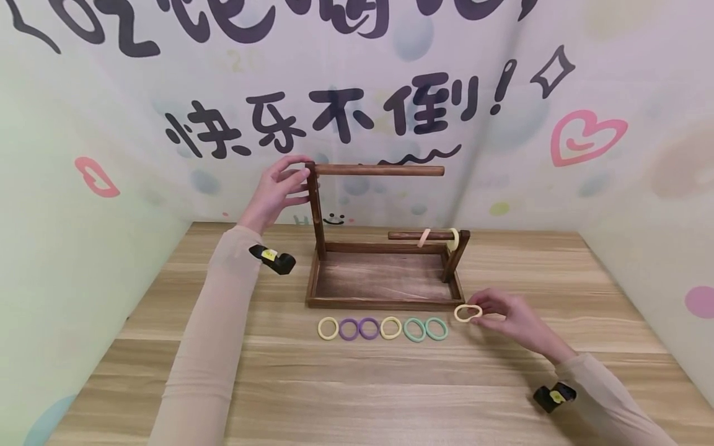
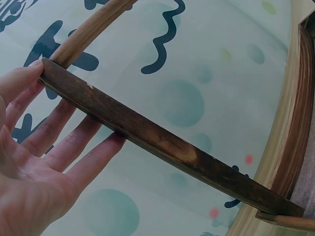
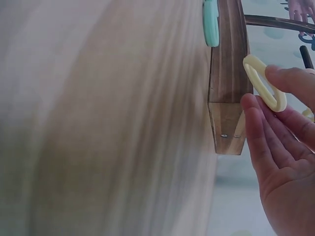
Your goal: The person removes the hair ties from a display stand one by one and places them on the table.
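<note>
A pale yellow hair tie (image 1: 468,313) is pinched between thumb and fingers of my right hand (image 1: 510,319), just off the front right corner of a dark wooden rack (image 1: 385,305). In the right wrist view the hair tie (image 3: 256,81) looks squeezed into a narrow oval. My left hand (image 1: 279,189) grips the top of the rack's tall left post (image 1: 315,214); in the left wrist view the thumb lies at the post's end (image 2: 54,71) and the fingers touch its other side. A pink hair tie (image 1: 424,238) and a yellow one (image 1: 455,239) hang on the lower bar (image 1: 404,235).
Before the rack, a row of hair ties lies on the wooden table (image 1: 346,396): yellow (image 1: 320,330), purple (image 1: 342,335), purple (image 1: 369,339), yellow (image 1: 391,337) and green (image 1: 414,340). The upper bar (image 1: 385,170) juts right from the tall post. A printed cloth (image 1: 334,74) hangs behind.
</note>
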The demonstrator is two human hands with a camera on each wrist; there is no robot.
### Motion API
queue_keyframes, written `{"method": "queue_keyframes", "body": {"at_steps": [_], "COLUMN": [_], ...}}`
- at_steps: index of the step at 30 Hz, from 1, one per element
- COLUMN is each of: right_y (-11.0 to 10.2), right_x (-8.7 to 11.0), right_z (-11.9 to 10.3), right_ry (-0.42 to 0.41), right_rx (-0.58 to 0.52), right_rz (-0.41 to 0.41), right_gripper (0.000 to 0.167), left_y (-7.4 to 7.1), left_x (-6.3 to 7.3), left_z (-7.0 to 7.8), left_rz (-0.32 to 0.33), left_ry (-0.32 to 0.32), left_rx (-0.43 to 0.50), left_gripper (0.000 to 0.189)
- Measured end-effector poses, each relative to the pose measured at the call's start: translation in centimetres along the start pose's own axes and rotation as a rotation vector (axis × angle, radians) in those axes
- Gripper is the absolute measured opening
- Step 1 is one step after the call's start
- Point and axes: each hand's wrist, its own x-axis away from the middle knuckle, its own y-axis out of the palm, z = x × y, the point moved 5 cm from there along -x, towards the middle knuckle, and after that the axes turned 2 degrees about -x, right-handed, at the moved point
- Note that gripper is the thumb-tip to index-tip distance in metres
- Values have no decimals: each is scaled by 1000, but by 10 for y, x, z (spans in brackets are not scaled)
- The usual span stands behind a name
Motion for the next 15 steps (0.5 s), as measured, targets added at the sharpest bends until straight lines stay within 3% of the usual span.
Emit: {"method": "queue_keyframes", "body": {"at_steps": [15], "right_y": [14], "right_x": [-1], "right_z": [5], "right_ry": [-13], "right_rx": [31], "right_rz": [-145], "right_gripper": [29], "left_y": [0], "left_x": [2], "left_z": [3], "left_rz": [0], "left_ry": [-3], "left_rx": [-27], "left_gripper": [22]}}
